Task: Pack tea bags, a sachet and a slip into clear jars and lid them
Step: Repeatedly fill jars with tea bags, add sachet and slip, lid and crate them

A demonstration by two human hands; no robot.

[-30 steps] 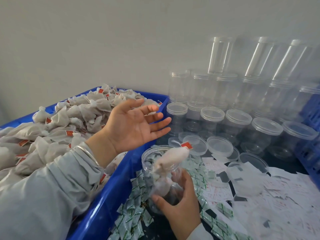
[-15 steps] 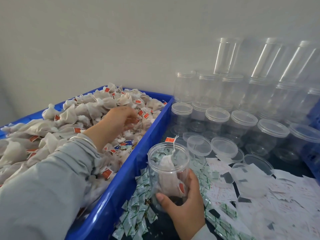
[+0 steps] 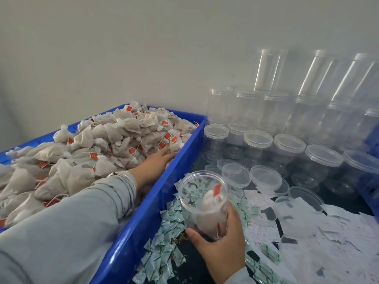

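Note:
My right hand (image 3: 222, 244) grips an open clear jar (image 3: 191, 193) from below, tilted a little towards me over the green-and-white sachets (image 3: 164, 253). Inside the jar lie white tea bags (image 3: 207, 212) with a red tag showing. My left hand (image 3: 156, 160) reaches into the blue bin (image 3: 143, 226), palm down, its fingers stretched out onto the heaped tea bags (image 3: 114, 136) near the bin's right wall. I cannot see a bag held in it. White paper slips (image 3: 336, 242) lie scattered at the right.
Loose clear lids (image 3: 235, 175) lie just behind the held jar. Rows of lidded empty jars (image 3: 287, 148) stand beyond them, with more stacked against the wall (image 3: 266, 70). A second blue crate's edge (image 3: 373, 140) shows at the far right.
My left hand has moved right and nearer within the bin, its fingers now stretched out instead of curled. The jar in my right hand has tipped slightly.

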